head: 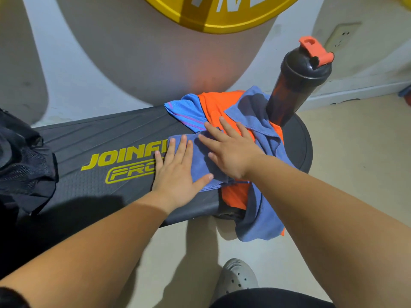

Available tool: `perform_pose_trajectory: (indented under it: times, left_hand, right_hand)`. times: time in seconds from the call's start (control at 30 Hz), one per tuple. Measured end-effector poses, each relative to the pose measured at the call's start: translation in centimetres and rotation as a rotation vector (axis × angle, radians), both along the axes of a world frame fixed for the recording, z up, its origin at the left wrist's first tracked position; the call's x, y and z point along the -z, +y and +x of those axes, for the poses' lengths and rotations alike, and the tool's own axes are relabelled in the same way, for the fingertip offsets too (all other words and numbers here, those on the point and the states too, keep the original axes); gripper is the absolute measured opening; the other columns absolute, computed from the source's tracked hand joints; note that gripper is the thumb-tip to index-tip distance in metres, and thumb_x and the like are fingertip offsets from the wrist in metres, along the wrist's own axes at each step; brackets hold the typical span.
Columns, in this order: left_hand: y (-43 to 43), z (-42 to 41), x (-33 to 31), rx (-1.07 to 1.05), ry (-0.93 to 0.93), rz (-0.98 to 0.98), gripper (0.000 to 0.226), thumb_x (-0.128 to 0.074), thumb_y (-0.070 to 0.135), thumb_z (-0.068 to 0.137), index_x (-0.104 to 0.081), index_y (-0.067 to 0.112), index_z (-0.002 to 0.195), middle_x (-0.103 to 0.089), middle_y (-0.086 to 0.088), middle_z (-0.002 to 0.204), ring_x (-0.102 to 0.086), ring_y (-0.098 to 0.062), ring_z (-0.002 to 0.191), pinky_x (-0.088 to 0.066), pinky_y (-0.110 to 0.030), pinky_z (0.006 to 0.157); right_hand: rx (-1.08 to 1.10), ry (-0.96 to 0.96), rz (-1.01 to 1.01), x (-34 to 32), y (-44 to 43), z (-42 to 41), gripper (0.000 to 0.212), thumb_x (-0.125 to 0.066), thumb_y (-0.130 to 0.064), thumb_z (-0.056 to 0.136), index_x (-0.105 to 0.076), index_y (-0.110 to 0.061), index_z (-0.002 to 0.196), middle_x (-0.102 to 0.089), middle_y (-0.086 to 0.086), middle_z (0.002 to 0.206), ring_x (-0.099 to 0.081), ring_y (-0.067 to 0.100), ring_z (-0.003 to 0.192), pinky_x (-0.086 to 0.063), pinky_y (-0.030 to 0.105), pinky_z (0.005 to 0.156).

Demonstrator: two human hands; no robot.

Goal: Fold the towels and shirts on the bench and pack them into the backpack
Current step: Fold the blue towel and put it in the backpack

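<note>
Blue towel (pixel 201 165), under left hand (pixel 175 174), right hand (pixel 230 150)

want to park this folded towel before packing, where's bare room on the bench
Bare room: the black padded bench from the black mesh backpack to your left hand, across the yellow logo. Crowded: the right end, with the blue shirt, orange shirt, loose blue-grey towel and black shaker bottle with orange lid.
</note>
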State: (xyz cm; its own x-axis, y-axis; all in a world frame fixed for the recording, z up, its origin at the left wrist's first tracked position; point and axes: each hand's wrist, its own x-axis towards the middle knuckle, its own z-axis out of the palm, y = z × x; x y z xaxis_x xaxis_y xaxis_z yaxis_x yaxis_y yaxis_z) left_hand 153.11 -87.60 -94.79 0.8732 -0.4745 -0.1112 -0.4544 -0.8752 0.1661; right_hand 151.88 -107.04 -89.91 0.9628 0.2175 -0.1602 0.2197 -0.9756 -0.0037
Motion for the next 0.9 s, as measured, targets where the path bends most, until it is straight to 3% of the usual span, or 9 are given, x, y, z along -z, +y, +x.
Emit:
perform_pose_trajectory:
  times: [0.1, 0.2, 0.3, 0.4, 0.53, 0.63, 0.77, 0.9]
  left_hand:
    - [1.0, -0.2, 0.2, -0.021, -0.017, -0.102, 0.097, -0.018, 0.078, 0.084, -0.004, 0.02, 0.16, 0.013, -0.003, 0.166, 0.013, -0.025, 0.153, 0.0, -0.055, 0.122]
    - [2.3, -0.5, -0.1, -0.136, -0.006, -0.196, 0.087, -0.034, 0.073, 0.088, -0.013, 0.026, 0.158, -0.001, -0.011, 0.167, 0.0, -0.03, 0.153, -0.002, -0.051, 0.122]
    - [3.2, -0.5, -0.4, -0.21, 0.035, -0.206, 0.087, -0.046, 0.071, 0.087, -0.016, 0.03, 0.157, -0.023, -0.008, 0.163, -0.013, -0.029, 0.151, -0.009, -0.049, 0.122]
    - [3.5, -0.5, -0.4, -0.166, 0.053, -0.221, 0.077, -0.054, 0.07, 0.085, -0.028, 0.042, 0.152, -0.036, -0.004, 0.157, -0.021, -0.029, 0.148, -0.018, -0.048, 0.119]
    - [3.5, -0.4, -0.8, -0.154, 0.048, -0.277, 0.068, -0.065, 0.065, 0.081, -0.049, 0.04, 0.142, -0.048, -0.002, 0.143, -0.035, -0.027, 0.134, -0.028, -0.046, 0.111]
    - [3.2, 0.0, -1.2, -0.155, 0.101, -0.357, 0.071, -0.076, 0.049, 0.079, -0.051, 0.031, 0.143, -0.047, -0.002, 0.139, -0.04, -0.025, 0.13, -0.033, -0.04, 0.11]
    - [3.2, 0.1, -1.8, -0.189, 0.247, -0.523, 0.074, -0.08, 0.027, 0.081, -0.047, 0.023, 0.147, -0.035, 0.0, 0.148, -0.037, -0.014, 0.136, -0.024, -0.015, 0.108]
    - [4.4, 0.9, -2.3, -0.191, 0.333, -0.598, 0.07, -0.079, 0.012, 0.08, -0.051, 0.024, 0.144, -0.041, 0.0, 0.145, -0.041, -0.013, 0.135, -0.031, -0.023, 0.114]
  right_hand:
    - [0.008, 0.11, -0.107, 1.4, -1.4, 0.1, 0.06, -0.021, -0.053, 0.104, 0.0, -0.04, 0.158, 0.012, -0.009, 0.167, 0.016, 0.031, 0.153, 0.007, 0.06, 0.119]
    - [-0.006, 0.012, 0.006, 1.5, -1.9, 0.9, 0.057, -0.036, -0.053, 0.101, -0.022, -0.042, 0.156, -0.01, -0.005, 0.168, -0.001, 0.031, 0.154, -0.003, 0.057, 0.12]
    - [-0.04, -0.103, 0.158, 0.9, -0.8, 2.5, 0.05, -0.048, -0.049, 0.097, -0.045, -0.041, 0.146, -0.032, 0.003, 0.161, -0.022, 0.031, 0.15, -0.015, 0.053, 0.118]
    - [-0.094, -0.015, 0.143, 1.5, 0.5, 3.3, 0.046, -0.045, -0.049, 0.098, -0.043, -0.046, 0.144, -0.03, 0.004, 0.161, -0.02, 0.029, 0.15, -0.011, 0.052, 0.119]
    - [-0.072, 0.034, 0.15, 1.9, 0.6, 3.6, 0.048, -0.049, -0.048, 0.098, -0.041, -0.046, 0.145, -0.039, 0.005, 0.149, -0.026, 0.027, 0.145, -0.009, 0.05, 0.12]
    - [-0.054, 0.028, 0.173, 1.6, 0.6, 3.7, 0.047, -0.052, -0.049, 0.096, -0.044, -0.045, 0.142, -0.046, 0.003, 0.136, -0.038, 0.028, 0.134, -0.017, 0.047, 0.117]
    - [-0.031, 0.015, 0.202, 0.9, 1.2, 3.9, 0.048, -0.057, -0.042, 0.092, -0.051, -0.036, 0.14, -0.053, 0.003, 0.125, -0.05, 0.029, 0.119, -0.033, 0.041, 0.107]
    - [0.055, 0.091, 0.309, 0.1, 2.0, 3.5, 0.048, -0.059, -0.025, 0.092, -0.053, -0.034, 0.139, -0.049, 0.004, 0.121, -0.057, 0.031, 0.108, -0.047, 0.043, 0.095]
